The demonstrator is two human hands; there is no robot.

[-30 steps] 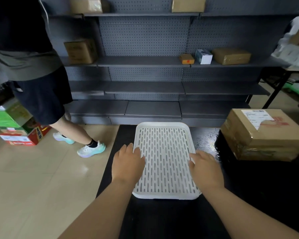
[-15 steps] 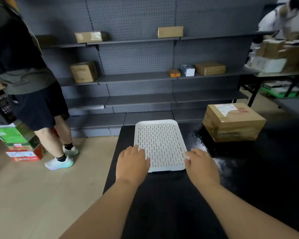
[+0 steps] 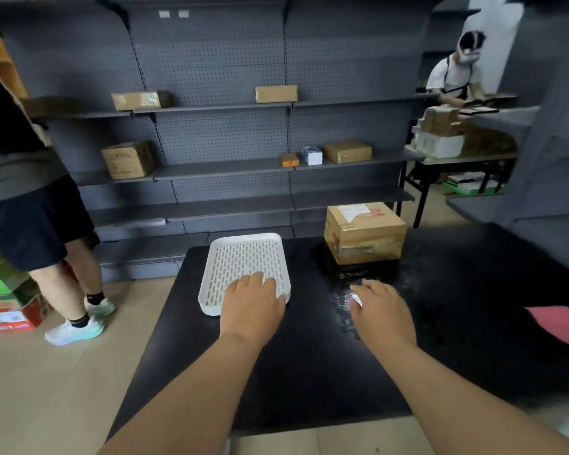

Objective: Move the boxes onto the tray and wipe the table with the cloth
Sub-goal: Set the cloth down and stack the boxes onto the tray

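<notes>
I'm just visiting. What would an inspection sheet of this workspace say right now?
Surface: black table, glossy in places.
Job's things: white slotted tray at far left; taped cardboard box on the table to its right; pink cloth at right edge.
Clutter: nothing seen.
Grips: left hand open over tray's near edge; right hand open over the table.
Cables: nothing seen.
Surroundings: grey shelving with boxes; person standing left; second person at a far table.

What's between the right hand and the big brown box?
Only bare black table, shiny in that stretch. The head view shows the right hand short of the box, with nothing lying between them.
</notes>
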